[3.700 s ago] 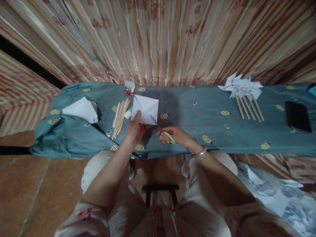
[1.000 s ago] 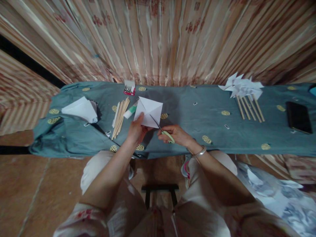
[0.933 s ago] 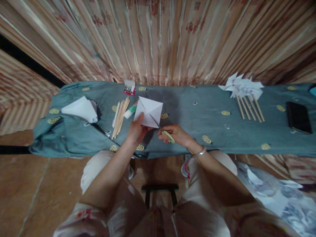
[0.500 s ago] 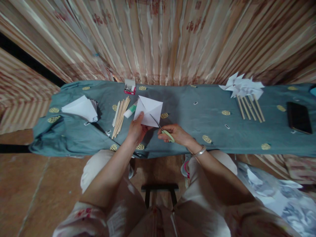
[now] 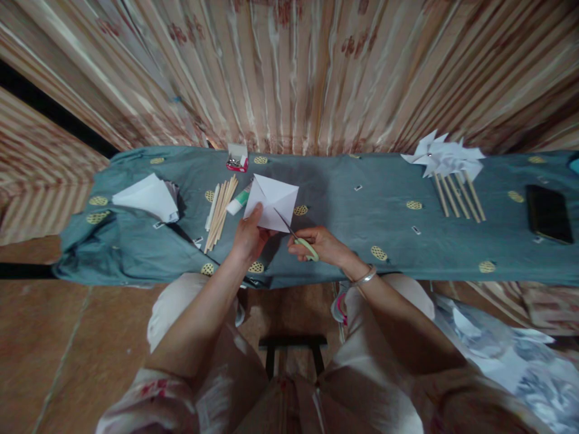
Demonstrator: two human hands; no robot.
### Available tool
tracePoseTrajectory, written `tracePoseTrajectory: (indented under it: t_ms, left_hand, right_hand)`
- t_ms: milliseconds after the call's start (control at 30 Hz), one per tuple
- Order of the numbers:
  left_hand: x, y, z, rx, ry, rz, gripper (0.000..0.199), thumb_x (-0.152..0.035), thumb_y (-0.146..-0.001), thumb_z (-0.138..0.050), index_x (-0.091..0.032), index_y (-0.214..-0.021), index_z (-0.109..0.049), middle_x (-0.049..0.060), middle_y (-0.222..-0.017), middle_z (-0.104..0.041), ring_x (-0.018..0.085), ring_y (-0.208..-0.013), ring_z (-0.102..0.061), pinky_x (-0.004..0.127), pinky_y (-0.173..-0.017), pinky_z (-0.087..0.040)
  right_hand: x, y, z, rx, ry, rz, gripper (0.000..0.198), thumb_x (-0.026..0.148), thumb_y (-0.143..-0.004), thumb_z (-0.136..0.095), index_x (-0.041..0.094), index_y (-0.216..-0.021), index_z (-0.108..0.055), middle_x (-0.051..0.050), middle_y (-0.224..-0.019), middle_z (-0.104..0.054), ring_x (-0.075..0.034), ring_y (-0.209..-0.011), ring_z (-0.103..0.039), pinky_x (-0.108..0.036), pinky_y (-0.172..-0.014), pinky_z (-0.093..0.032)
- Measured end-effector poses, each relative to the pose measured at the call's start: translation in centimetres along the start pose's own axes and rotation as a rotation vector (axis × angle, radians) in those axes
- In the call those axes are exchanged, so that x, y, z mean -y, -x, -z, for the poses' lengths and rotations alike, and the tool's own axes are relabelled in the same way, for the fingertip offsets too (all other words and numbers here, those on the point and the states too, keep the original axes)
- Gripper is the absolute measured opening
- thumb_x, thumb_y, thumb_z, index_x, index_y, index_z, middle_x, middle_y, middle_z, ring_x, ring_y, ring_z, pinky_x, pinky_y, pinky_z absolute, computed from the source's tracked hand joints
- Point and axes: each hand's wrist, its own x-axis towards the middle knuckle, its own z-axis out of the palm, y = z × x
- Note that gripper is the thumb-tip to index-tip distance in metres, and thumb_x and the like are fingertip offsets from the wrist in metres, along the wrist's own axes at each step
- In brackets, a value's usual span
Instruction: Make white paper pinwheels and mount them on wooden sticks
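My left hand [image 5: 251,238] grips a creased square of white paper [image 5: 275,196] by its lower left part, thumb on top. In my right hand [image 5: 321,244] is a pair of scissors [image 5: 306,246] with pale green handles. Their blades lie at the paper's lower right corner, with a tip reaching toward its middle. Just left of the paper lies a green and white tube [image 5: 239,200]. Beside the tube is a bundle of thin wooden sticks [image 5: 220,214] with a white stick-like piece along its left side.
A stack of white paper [image 5: 147,196] lies at the left of the cloth-covered table [image 5: 362,223]. Behind the sticks stands a small open red box [image 5: 237,160] of metal bits. Several paper pinwheels on sticks [image 5: 446,160] and a black phone [image 5: 549,214] lie at the right.
Almost nothing differs. Both hands, the paper and the scissors keep nearly the same position, with only a tiny shift of the view.
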Motion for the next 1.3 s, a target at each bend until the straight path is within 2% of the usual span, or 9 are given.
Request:
tracePoseTrajectory:
  t_ms: [367,500,600,667,833,967,1100,1200,1300]
  left_hand:
    - [-1.2,-0.9,0.8,-0.061,0.106,-0.038,0.015,-0.018,-0.098,-0.054,-0.016,-0.107,-0.066,0.004,-0.089,-0.076,0.015,-0.073,-0.071,0.028,-0.074,-0.062]
    - [-0.7,-1.0,0.9,-0.033,0.068,-0.031,0.009,-0.017,-0.094,-0.061,-0.016,-0.101,-0.066,0.003,-0.086,-0.076,0.014,-0.073,-0.071,0.029,-0.078,-0.063]
    - [-0.2,-0.9,0.8,0.006,-0.006,-0.015,0.013,-0.020,-0.085,-0.072,-0.017,-0.097,-0.068,0.005,-0.087,-0.076,0.019,-0.084,-0.074,0.035,-0.083,-0.062]
    - [0.3,-0.7,0.7,0.038,-0.071,0.005,0.020,-0.024,-0.077,-0.080,-0.016,-0.093,-0.069,0.008,-0.086,-0.077,0.024,-0.089,-0.074,0.036,-0.081,-0.063]
    - [1.5,-0.6,0.8,0.140,-0.237,0.056,0.036,-0.038,-0.060,-0.090,-0.013,-0.078,-0.071,0.008,-0.074,-0.073,0.023,-0.073,-0.070,0.030,-0.062,-0.057]
    - [2.2,-0.9,1.3,0.196,-0.295,0.060,0.039,-0.042,-0.058,-0.092,-0.014,-0.075,-0.071,0.004,-0.067,-0.068,0.019,-0.065,-0.064,0.028,-0.058,-0.052]
    - [2.3,-1.1,1.3,0.224,-0.252,0.079,0.039,-0.042,-0.059,-0.091,-0.015,-0.078,-0.071,0.005,-0.070,-0.070,0.020,-0.068,-0.066,0.029,-0.062,-0.054]
    - [2.0,-0.8,0.9,0.260,-0.145,0.133,0.045,-0.052,-0.063,-0.088,-0.016,-0.085,-0.070,0.009,-0.082,-0.075,0.029,-0.088,-0.072,0.037,-0.078,-0.059]
    - [1.6,-0.1,0.5,0.304,-0.023,0.133,0.054,-0.060,-0.070,-0.081,-0.018,-0.101,-0.070,0.010,-0.100,-0.077,0.034,-0.110,-0.069,0.044,-0.092,-0.057]
  right_hand:
    - [1.0,1.8,2.2,0.143,0.100,-0.108,0.056,0.061,-0.056,-0.088,0.015,-0.081,-0.069,0.003,-0.060,-0.064,-0.008,-0.054,-0.057,-0.021,-0.053,-0.043]
    - [0.9,2.0,3.4,-0.061,0.036,-0.003,0.058,0.064,-0.056,-0.087,0.016,-0.082,-0.068,0.002,-0.063,-0.064,-0.009,-0.056,-0.057,-0.023,-0.055,-0.045]
    - [0.8,1.5,4.2,-0.312,-0.026,0.133,0.060,0.066,-0.054,-0.087,0.018,-0.083,-0.067,0.002,-0.065,-0.064,-0.010,-0.057,-0.056,-0.025,-0.057,-0.046]
    - [0.8,1.1,4.6,-0.405,-0.048,0.205,0.061,0.066,-0.053,-0.088,0.019,-0.085,-0.066,0.001,-0.068,-0.066,-0.011,-0.060,-0.057,-0.026,-0.059,-0.047]
    - [1.1,0.3,5.0,-0.423,-0.054,0.301,0.058,0.055,-0.052,-0.092,0.020,-0.088,-0.066,0.005,-0.068,-0.061,-0.010,-0.060,-0.052,-0.026,-0.058,-0.045]
    - [1.2,-0.1,4.6,-0.362,-0.085,0.289,0.052,0.044,-0.048,-0.095,0.019,-0.084,-0.066,0.006,-0.069,-0.061,-0.009,-0.061,-0.052,-0.025,-0.058,-0.045]
    - [1.0,-0.4,4.0,-0.333,-0.114,0.226,0.049,0.038,-0.044,-0.095,0.019,-0.079,-0.066,0.009,-0.062,-0.056,-0.007,-0.057,-0.047,-0.023,-0.055,-0.040]
    - [0.7,-0.7,3.4,-0.344,-0.145,0.223,0.049,0.038,-0.042,-0.094,0.019,-0.076,-0.065,0.008,-0.062,-0.057,-0.007,-0.057,-0.048,-0.023,-0.055,-0.041]
    - [0.3,-1.2,2.6,-0.450,-0.207,0.249,0.049,0.038,-0.041,-0.094,0.019,-0.075,-0.065,0.007,-0.062,-0.058,-0.009,-0.058,-0.049,-0.024,-0.056,-0.043]
